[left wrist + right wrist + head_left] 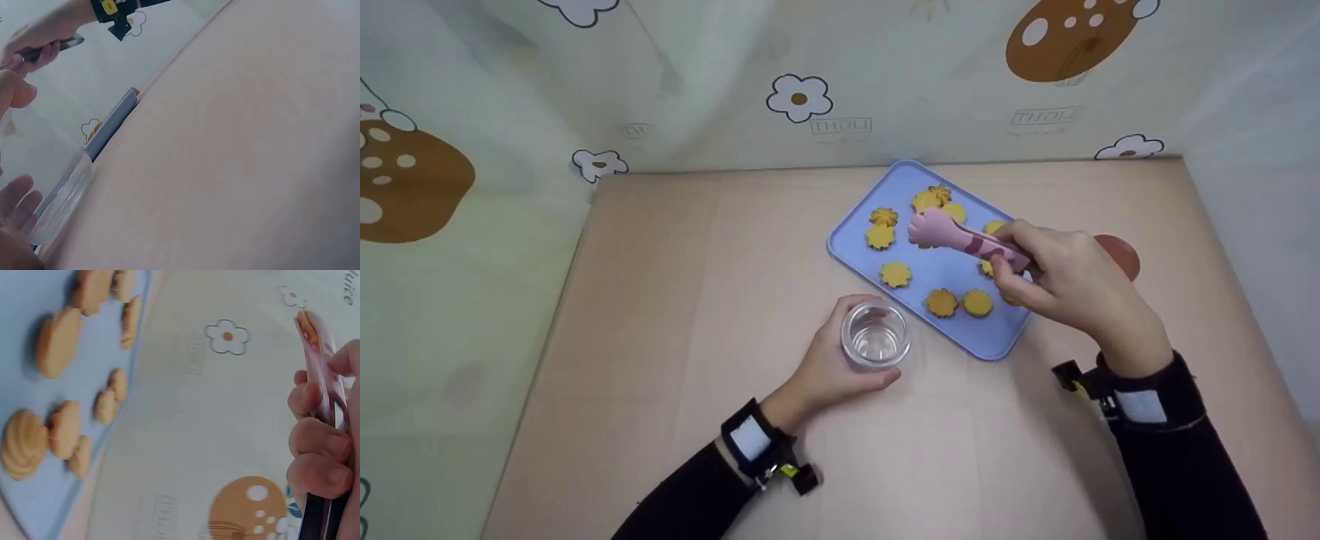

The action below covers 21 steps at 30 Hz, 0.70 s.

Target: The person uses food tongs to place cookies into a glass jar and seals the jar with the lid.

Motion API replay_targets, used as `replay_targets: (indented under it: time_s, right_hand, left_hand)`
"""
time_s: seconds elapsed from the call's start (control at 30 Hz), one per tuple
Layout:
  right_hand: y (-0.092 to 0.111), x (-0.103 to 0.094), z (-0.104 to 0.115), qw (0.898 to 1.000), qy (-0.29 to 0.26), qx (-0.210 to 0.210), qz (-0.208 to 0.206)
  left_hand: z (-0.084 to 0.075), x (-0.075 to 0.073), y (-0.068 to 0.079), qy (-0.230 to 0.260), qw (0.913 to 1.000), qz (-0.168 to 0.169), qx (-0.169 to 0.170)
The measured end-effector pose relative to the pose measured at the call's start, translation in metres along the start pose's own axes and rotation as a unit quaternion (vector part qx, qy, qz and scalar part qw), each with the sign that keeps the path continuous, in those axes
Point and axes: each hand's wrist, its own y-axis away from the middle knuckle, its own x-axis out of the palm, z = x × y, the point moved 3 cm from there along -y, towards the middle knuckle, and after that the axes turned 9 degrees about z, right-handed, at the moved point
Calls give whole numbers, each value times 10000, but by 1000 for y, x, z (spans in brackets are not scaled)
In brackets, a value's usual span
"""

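The tongs [952,234] are pink with darker patches. The tray [934,271] is light blue, the cookies [895,274] golden yellow, the jar [876,336] colourless. The bench [660,315] is pale beige; white flowers [799,98] with brown centres decorate the pale backdrop [697,112].

Two hands, one left [829,360] and one right [1065,281], are holding two items in total: one jar [876,337] and one pair of tongs [979,244]. One tray [930,270] is bearing at least eleven cookies [895,274], some partly hidden, while one further cookie [308,332] is sitting in the tongs and one brown disc [1121,256] is showing. In the head view, the curtain [720,52] is displaying two spotted brown shapes [424,180] and four flowers [799,97], plus part of another at the edge.
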Motion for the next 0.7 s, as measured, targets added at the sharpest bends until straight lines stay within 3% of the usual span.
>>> replay_targets:
  time_s: [0.27,0.7]
  right_hand:
    - [4,6,31,9977,139,-517,418]
    - [2,34,42,9906,-264,-663,1169]
  left_hand:
    - [2,0,0,-149,9999,7,-5]
    - [3,-1,1,-183,9998,45,19]
